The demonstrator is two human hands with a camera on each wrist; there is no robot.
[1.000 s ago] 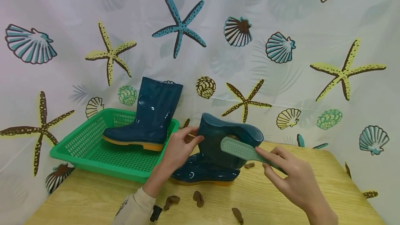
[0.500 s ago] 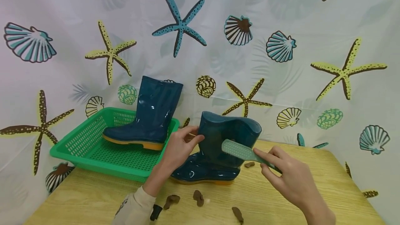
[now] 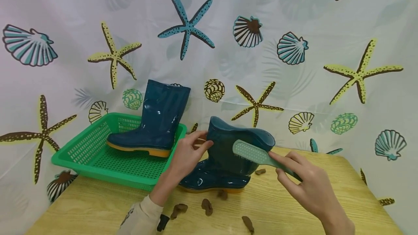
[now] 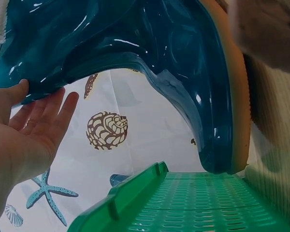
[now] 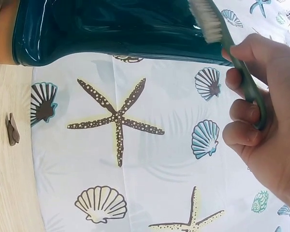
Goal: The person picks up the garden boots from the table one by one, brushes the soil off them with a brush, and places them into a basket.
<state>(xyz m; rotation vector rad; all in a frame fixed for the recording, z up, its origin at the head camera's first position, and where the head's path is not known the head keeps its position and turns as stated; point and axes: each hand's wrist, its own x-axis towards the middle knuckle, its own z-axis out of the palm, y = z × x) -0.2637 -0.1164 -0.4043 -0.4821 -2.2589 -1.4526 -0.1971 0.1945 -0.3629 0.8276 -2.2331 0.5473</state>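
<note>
A dark blue rubber boot (image 3: 225,148) with a tan sole stands on the table, toe to the left. My left hand (image 3: 188,152) pinches the left edge of its shaft near the top, thumb in front and fingers behind, as the left wrist view (image 4: 34,130) shows. My right hand (image 3: 307,180) grips the handle of a green scrub brush (image 3: 251,152). White bristles (image 5: 208,19) face the boot's shaft, close against it. A blurred brown lump (image 3: 222,194) shows just below the boot's heel, and it looms large in the left wrist view (image 4: 266,34).
A green plastic basket (image 3: 107,177) stands at the left with a second blue boot (image 3: 160,119) upright in it. Several brown lumps (image 3: 207,206) lie on the wooden table (image 3: 294,206). A patterned curtain (image 3: 209,53) hangs behind.
The brush dipped along the shaft, then came back up. The boot's rim has bent a little to the right. A blurred brown lump has appeared below the boot. My left hand stayed put.
</note>
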